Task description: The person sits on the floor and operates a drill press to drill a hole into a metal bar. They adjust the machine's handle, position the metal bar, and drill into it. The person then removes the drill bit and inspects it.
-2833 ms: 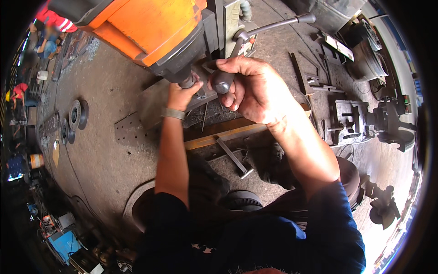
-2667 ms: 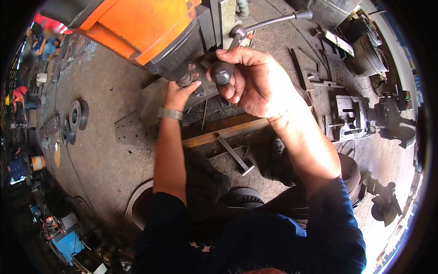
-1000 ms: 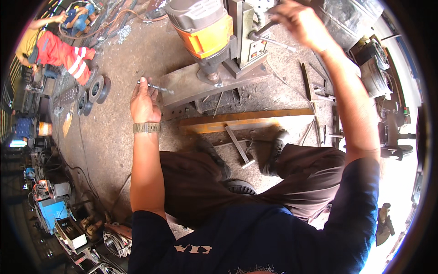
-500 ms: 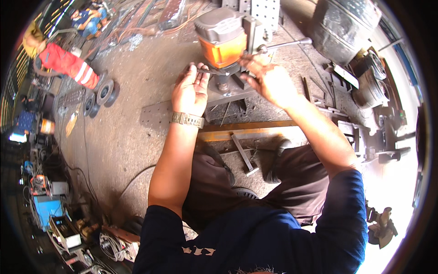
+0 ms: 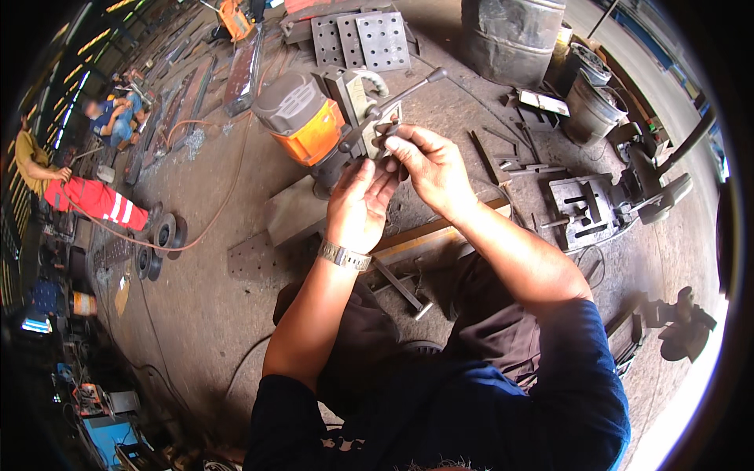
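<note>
My left hand [image 5: 357, 208] is palm up with its fingers curled, a watch [image 5: 344, 255] on the wrist. My right hand [image 5: 433, 177] meets it from the right, thumb and fingers pinched on a small dark piece [image 5: 403, 171] whose kind I cannot make out. The fingertips of both hands come together around this piece, so part of it is hidden. Just beyond them stands an orange and grey magnetic drill [image 5: 310, 141], its feed handle [image 5: 408, 93] reaching to the upper right. The left hand covers part of the drill's lower end.
A hammer [image 5: 402, 290] lies between my legs, by a rusty steel beam [image 5: 420, 239]. Perforated plates [image 5: 361, 41] and a dark drum [image 5: 512, 39] stand ahead. A machine vise [image 5: 585, 208] and buckets [image 5: 593, 110] are at right. People [image 5: 118, 118] sit or stand far left, near a hose [image 5: 224, 208].
My view has turned, putting the drill further left. My hands, apart before with a thin dark piece at the left fingers, have come together. The right fingers have closed into a pinch.
</note>
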Motion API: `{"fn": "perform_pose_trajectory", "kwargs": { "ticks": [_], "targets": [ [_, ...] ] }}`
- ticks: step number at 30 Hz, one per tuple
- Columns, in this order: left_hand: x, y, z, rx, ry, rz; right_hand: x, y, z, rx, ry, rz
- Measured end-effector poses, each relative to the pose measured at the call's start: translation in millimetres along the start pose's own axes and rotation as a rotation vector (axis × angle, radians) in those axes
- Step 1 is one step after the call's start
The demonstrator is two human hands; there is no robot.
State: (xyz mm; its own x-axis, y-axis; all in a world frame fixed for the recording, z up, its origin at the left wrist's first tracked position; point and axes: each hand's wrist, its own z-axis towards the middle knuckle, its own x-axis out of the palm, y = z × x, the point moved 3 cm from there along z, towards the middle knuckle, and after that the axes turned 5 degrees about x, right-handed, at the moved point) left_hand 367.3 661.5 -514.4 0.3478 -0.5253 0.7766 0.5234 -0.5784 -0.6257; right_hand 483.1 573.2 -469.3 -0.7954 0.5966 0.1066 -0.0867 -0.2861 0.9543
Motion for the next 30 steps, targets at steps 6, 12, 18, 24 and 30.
{"fn": "perform_pose_trajectory", "kwargs": {
  "ticks": [6, 12, 18, 24, 30],
  "targets": [
    [30, -22, -4, 0.684, -0.057, 0.628, -10, 10, -7, -0.187, -0.038, -0.304],
    [45, -28, -8, 0.738, 0.073, 0.830, -12, 11, -7, -0.321, -0.013, -0.394],
    [38, -25, -9, 0.746, 0.061, 0.803, -6, 10, -12, -0.400, -0.022, -0.459],
    [35, -26, -14, 0.735, 0.052, 0.776, -2, 12, -17, -0.432, -0.029, -0.515],
    [34, -27, -17, 0.714, 0.063, 0.725, 2, 12, -17, -0.487, -0.038, -0.549]
  ]
}}
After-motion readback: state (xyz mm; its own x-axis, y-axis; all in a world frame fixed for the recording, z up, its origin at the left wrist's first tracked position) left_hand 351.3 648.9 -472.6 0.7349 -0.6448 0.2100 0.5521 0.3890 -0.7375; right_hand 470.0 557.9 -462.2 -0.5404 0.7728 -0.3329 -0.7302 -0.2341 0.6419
